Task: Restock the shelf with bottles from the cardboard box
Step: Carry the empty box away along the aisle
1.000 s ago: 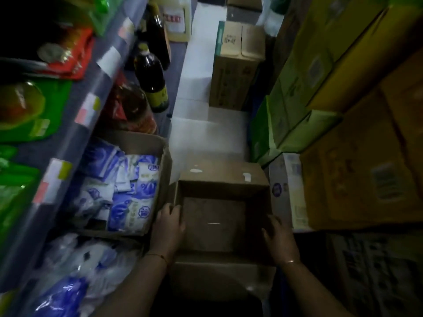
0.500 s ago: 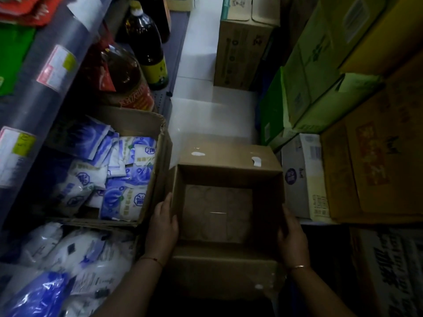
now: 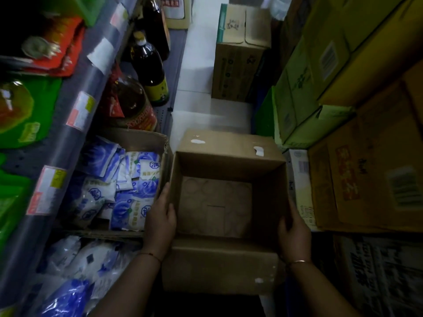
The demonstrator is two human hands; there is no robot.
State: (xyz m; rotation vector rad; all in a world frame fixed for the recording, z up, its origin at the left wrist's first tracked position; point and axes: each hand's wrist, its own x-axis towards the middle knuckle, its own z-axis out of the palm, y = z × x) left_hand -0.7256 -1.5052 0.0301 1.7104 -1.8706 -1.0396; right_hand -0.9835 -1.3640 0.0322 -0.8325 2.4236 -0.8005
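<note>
An open brown cardboard box (image 3: pixel 229 264) sits in front of me in the aisle, flaps spread, with only its bare bottom showing inside. My left hand (image 3: pixel 160 221) grips its left wall, thumb inside. My right hand (image 3: pixel 294 234) grips its right wall. On the low shelf (image 3: pixel 170 72) at left stand dark bottles: a tall one with a yellow label (image 3: pixel 148 69), a fat amber one with a red label (image 3: pixel 131 104), and another (image 3: pixel 155 21) further back.
A grey shelf edge with price tags (image 3: pixel 77 115) runs along the left. A carton of blue-white packets (image 3: pixel 121 179) sits beside the box. Stacked cartons (image 3: pixel 357 156) wall the right side. A closed box (image 3: pixel 240 53) stands on the pale floor (image 3: pixel 199 110) ahead.
Both hands have stayed on the box's side walls. The view has tilted, and the box has come a little higher and closer to me.
</note>
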